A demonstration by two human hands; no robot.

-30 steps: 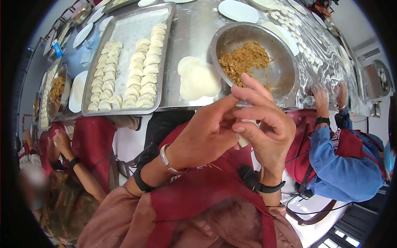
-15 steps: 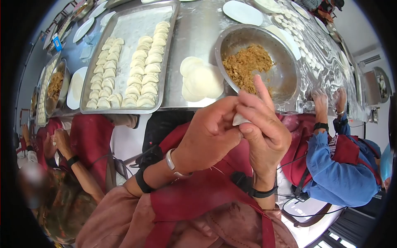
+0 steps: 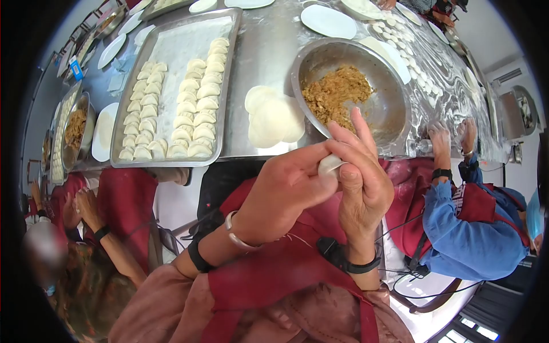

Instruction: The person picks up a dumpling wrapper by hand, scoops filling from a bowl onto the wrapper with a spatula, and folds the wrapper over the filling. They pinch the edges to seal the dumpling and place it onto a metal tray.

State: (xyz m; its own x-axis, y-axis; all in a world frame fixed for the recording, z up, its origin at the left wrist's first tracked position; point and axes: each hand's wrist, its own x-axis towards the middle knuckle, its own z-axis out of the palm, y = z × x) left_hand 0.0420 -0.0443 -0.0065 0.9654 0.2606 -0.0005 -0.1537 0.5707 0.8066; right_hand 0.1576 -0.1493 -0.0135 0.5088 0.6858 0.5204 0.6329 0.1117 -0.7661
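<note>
A small white dumpling (image 3: 330,165) is pinched between my two hands, largely covered by fingers. My left hand (image 3: 286,186), with a silver bangle at the wrist, grips it from the left with bent fingers. On the other side my right hand (image 3: 364,183) closes thumb and fingers on it, while some fingertips point up. Beyond the hands lies a stack of round dough wrappers (image 3: 273,117). A steel bowl (image 3: 394,117) with brown minced filling (image 3: 337,90) stands just past my right fingertips.
A metal tray (image 3: 182,35) with rows of folded dumplings (image 3: 194,100) is at the left. White plates (image 3: 327,22) stand further back. Small dough pieces (image 3: 420,71) lie on the floured table at right. Co-workers sit on both sides; one's hands (image 3: 439,137) are near the right table edge.
The dumpling shows more between my fingers and looks rounder. My hands have shifted slightly left, and the tray and bowl sit slightly lower in view.
</note>
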